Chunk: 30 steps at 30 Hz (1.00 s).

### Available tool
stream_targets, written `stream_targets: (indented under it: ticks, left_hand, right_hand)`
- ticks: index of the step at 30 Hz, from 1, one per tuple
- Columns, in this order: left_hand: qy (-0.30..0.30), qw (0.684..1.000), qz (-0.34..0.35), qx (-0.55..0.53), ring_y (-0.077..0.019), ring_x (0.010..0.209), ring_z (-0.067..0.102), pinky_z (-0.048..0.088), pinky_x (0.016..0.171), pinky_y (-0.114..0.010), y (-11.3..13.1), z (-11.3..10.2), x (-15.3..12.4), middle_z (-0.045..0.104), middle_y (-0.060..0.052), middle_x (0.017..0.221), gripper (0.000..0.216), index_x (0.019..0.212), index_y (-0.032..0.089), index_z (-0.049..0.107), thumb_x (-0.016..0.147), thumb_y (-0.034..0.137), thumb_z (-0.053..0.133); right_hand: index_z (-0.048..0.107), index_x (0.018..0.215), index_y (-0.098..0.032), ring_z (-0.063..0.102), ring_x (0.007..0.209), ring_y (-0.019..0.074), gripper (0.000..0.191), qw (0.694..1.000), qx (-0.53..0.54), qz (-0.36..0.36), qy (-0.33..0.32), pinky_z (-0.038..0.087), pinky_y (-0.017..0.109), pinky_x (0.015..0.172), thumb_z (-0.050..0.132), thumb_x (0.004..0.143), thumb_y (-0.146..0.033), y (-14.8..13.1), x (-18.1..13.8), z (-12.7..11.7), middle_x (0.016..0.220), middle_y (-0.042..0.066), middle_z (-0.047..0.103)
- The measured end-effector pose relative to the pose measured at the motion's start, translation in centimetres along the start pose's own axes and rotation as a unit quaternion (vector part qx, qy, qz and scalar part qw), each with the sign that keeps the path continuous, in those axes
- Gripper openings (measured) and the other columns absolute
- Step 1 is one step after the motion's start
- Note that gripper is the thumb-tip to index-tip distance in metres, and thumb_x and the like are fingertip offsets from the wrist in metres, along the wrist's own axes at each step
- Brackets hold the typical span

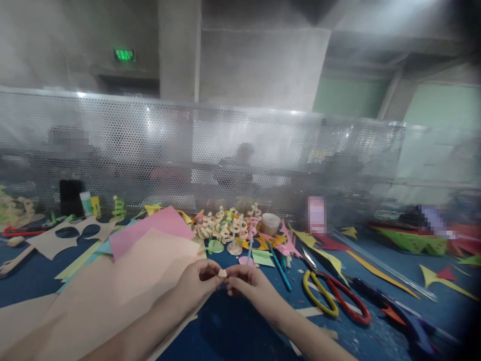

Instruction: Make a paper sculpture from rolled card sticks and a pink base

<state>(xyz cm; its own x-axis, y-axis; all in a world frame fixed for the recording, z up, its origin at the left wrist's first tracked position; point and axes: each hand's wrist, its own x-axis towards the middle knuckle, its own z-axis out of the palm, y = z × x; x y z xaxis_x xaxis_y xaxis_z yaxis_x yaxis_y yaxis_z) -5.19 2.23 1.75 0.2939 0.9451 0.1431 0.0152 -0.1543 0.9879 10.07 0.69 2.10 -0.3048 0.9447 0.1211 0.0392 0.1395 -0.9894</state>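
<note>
My left hand (pixel 198 282) and my right hand (pixel 246 282) meet above the blue table (pixel 233 326). Both pinch one small pale-pink paper piece (pixel 222 273) between their fingertips. Under my left forearm lies a large peach paper sheet (pixel 124 286), with a pink sheet (pixel 150 228) behind it. A cluster of small curled paper figures on sticks (pixel 227 228) stands just beyond my hands. Scissors with one yellow and one red handle loop (pixel 330 293) lie to the right of my right hand.
A perforated metal screen (pixel 225 150) runs across the back of the table, with blurred people behind it. A brown sheet with round cut-outs (pixel 71 235), a teal stick (pixel 280 268), a small cup (pixel 270 223), coloured paper scraps (pixel 376 271) and a glue bottle (pixel 86 203) lie around.
</note>
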Motion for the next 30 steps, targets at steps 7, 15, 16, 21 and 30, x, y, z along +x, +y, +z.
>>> stream_targets:
  ticks: [7,15,16,21,30]
  left_hand:
    - [-0.02,0.999,0.0,0.045,-0.0114,0.051,0.046,0.036,0.054,-0.023,0.5,-0.2,0.1,0.052,0.003,0.051,0.021,0.059,0.015,0.056,0.063,0.035,0.06]
    - [-0.033,0.997,-0.027,0.061,-0.011,0.05,0.043,0.031,0.052,-0.023,0.9,0.1,-0.2,0.048,0.004,0.048,0.028,0.051,0.016,0.052,0.064,0.04,0.058]
    - [-0.032,0.997,-0.03,0.06,-0.0109,0.049,0.043,0.031,0.052,-0.023,0.7,0.1,-0.2,0.048,0.004,0.048,0.029,0.052,0.016,0.052,0.063,0.042,0.058]
    - [-0.027,0.997,-0.043,0.051,-0.0104,0.048,0.042,0.029,0.05,-0.022,0.0,-0.1,0.0,0.049,0.005,0.048,0.033,0.057,0.015,0.054,0.059,0.047,0.061]
    - [-0.036,0.998,-0.032,0.048,-0.009,0.048,0.039,0.027,0.049,-0.021,-0.8,-0.5,0.2,0.046,0.006,0.048,0.036,0.058,0.014,0.054,0.058,0.049,0.063]
  right_hand:
    - [0.059,0.062,-0.016,0.05,0.05,0.0111,0.038,0.998,-0.043,-0.008,0.044,0.043,0.025,0.052,0.056,0.067,-0.054,0.3,0.1,-0.4,0.057,-0.001,0.055]
    - [0.048,0.059,-0.018,0.042,0.043,0.0084,0.033,0.993,-0.092,-0.022,0.07,0.035,0.021,0.043,0.053,0.072,-0.047,0.4,0.3,-0.5,0.049,-0.005,0.045]
    - [0.049,0.063,-0.018,0.044,0.046,0.0091,0.028,0.993,-0.094,-0.029,0.061,0.038,0.022,0.046,0.056,0.07,-0.044,0.3,0.2,-0.4,0.053,-0.004,0.047]
    - [0.044,0.072,-0.02,0.047,0.061,0.0118,0.013,0.977,-0.154,-0.125,0.077,0.04,0.022,0.053,0.055,0.072,-0.026,-0.6,-0.6,0.1,0.066,-0.003,0.046]
    - [0.064,0.086,-0.022,0.052,0.07,0.0141,0.015,0.904,-0.343,-0.252,0.045,0.042,0.024,0.06,0.051,0.079,-0.018,-1.2,-1.0,-0.5,0.078,0.003,0.052]
